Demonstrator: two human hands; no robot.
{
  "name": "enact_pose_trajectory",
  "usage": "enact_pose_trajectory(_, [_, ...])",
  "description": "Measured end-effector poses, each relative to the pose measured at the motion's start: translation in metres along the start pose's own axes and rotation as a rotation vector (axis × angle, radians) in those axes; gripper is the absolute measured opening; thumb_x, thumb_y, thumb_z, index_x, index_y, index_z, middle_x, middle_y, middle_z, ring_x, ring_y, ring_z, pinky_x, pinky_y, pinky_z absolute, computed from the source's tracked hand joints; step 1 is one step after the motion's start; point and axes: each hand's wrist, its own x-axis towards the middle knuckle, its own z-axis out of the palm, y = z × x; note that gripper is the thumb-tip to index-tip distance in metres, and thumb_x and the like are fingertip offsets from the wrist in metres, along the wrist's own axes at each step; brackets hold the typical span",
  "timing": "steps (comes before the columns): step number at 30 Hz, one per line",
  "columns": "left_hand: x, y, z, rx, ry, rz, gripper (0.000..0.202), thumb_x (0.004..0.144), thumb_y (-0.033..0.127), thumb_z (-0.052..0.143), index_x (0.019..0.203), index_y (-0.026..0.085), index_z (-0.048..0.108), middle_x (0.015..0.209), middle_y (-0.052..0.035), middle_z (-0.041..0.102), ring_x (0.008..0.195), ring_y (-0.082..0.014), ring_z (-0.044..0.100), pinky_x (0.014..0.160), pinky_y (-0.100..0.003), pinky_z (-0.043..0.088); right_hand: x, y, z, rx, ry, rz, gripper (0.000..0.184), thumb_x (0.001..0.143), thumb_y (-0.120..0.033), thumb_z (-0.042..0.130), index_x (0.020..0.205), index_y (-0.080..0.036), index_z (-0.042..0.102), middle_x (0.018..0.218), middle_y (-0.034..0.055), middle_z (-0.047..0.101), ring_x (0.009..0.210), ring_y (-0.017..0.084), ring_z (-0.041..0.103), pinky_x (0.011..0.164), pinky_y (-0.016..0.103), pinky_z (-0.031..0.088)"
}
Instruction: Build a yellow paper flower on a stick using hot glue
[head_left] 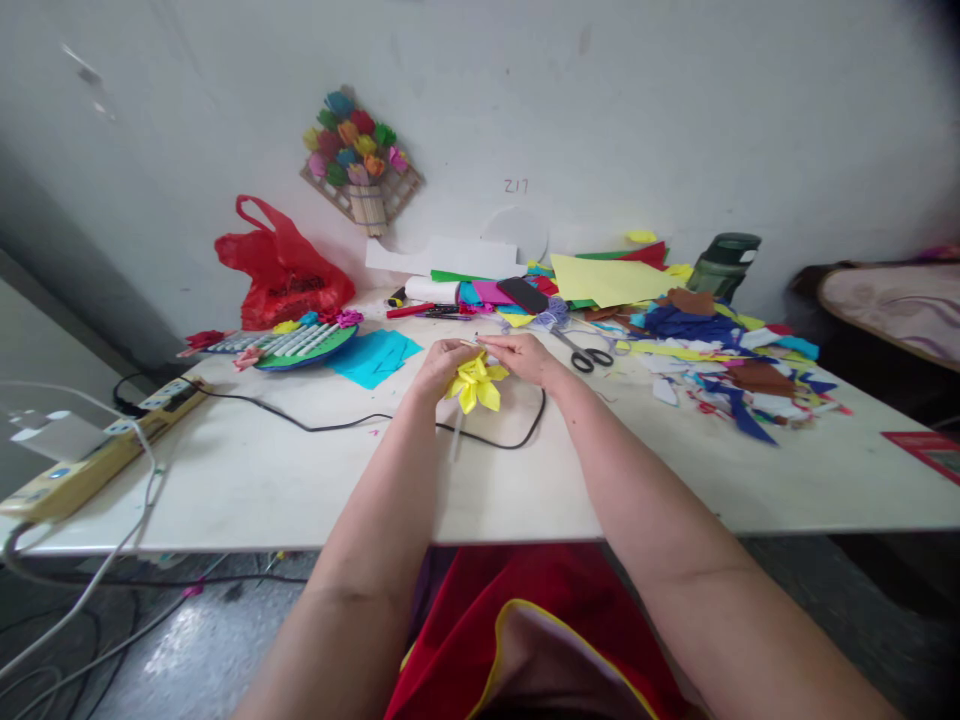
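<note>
A yellow paper flower [475, 384] on a thin pale stick [456, 437] is held over the middle of the white table [300, 480]. My left hand [437, 367] is closed on the flower's left side. Fingers of my right hand [523, 358] pinch its top from the right. Both forearms reach in from the bottom of the view.
Scissors [586, 352] lie just right of my hands. A heap of coloured paper scraps [720, 365] covers the right side. A black cable [330, 425] crosses the table. A cyan sheet [375, 356], a red bag [281, 268], a power strip [105, 450] and a phone [523, 294] lie around.
</note>
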Motion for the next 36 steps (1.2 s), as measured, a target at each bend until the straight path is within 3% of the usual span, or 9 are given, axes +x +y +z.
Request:
enact_pose_trajectory(7, [0.0023,-0.0026,-0.0028,0.033,-0.055,0.04,0.029,0.059,0.036,0.074,0.073,0.011,0.066,0.062,-0.0037,0.064,0.053,-0.0136,0.057,0.055,-0.026,0.043,0.0013,-0.0002,-0.0005,-0.008,-0.012,0.057,0.027,0.084,-0.034,0.059,0.096,-0.019,0.077,0.067,0.0016,0.07,0.065,0.015,0.061,0.062,0.026,0.046])
enact_pose_trajectory(25, [0.0055,-0.0054,-0.0085,0.043,-0.184,0.021,0.035,0.062,0.04,0.076,0.077,0.012,0.063,0.062,-0.0028,0.063,0.054,-0.0132,0.057,0.055,-0.025,0.041,0.005,0.0017,-0.0007,-0.102,0.017,0.031,0.017,0.078,-0.026,0.062,0.079,-0.02,0.078,0.068,0.0028,0.072,0.068,0.015,0.064,0.064,0.024,0.046])
enact_pose_trajectory(33, [0.0016,0.0009,-0.0045,0.048,-0.186,0.014,0.039,0.058,0.042,0.08,0.077,0.01,0.066,0.064,-0.0048,0.065,0.056,-0.0142,0.058,0.057,-0.026,0.043,0.0034,-0.002,-0.0041,-0.093,0.021,-0.001,0.022,0.079,-0.028,0.06,0.066,-0.016,0.074,0.062,0.0018,0.068,0.062,0.013,0.058,0.06,0.023,0.042])
enact_pose_trajectory(36, [0.0009,0.0017,-0.0038,0.063,-0.183,0.017,0.04,0.058,0.043,0.08,0.076,0.011,0.065,0.064,-0.0043,0.065,0.055,-0.0132,0.057,0.055,-0.025,0.042,0.0036,-0.0022,-0.0053,-0.084,0.02,0.002,0.021,0.078,-0.028,0.061,0.068,-0.017,0.075,0.064,0.0017,0.068,0.062,0.013,0.057,0.06,0.023,0.041])
